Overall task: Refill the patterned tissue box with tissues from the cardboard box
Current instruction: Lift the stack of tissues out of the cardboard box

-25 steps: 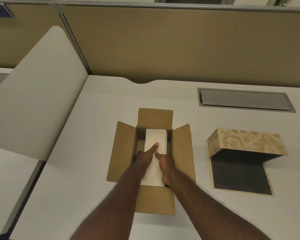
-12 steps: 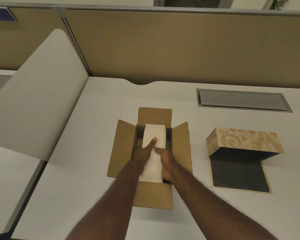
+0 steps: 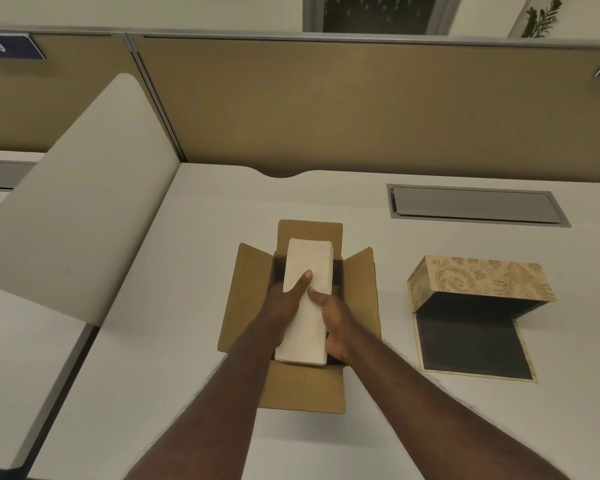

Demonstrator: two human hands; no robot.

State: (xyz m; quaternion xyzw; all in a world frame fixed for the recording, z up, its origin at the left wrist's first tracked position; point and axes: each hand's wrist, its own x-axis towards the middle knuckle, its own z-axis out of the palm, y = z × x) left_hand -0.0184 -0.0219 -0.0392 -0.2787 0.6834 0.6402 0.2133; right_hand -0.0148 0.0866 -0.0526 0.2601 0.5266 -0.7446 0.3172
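An open cardboard box (image 3: 245, 299) sits mid-desk with its four flaps spread outward. A white stack of tissues (image 3: 309, 271) is raised partly out of it, its far end above the back flap. My left hand (image 3: 284, 303) grips the stack's left side with the thumb on top. My right hand (image 3: 336, 323) grips the right side, thumb on the top sheet. To the right lies the patterned tissue box (image 3: 478, 282), tan with a floral print, opened with its dark inner panel (image 3: 471, 344) flat on the desk.
A grey cable hatch (image 3: 475, 204) is set into the desk at the back right. A tan partition wall (image 3: 361, 109) runs along the back, and a curved white divider (image 3: 84, 209) stands to the left.
Both hands have closed on the tissue stack and lifted it up out of the cardboard box. The camera view has tilted up slightly.
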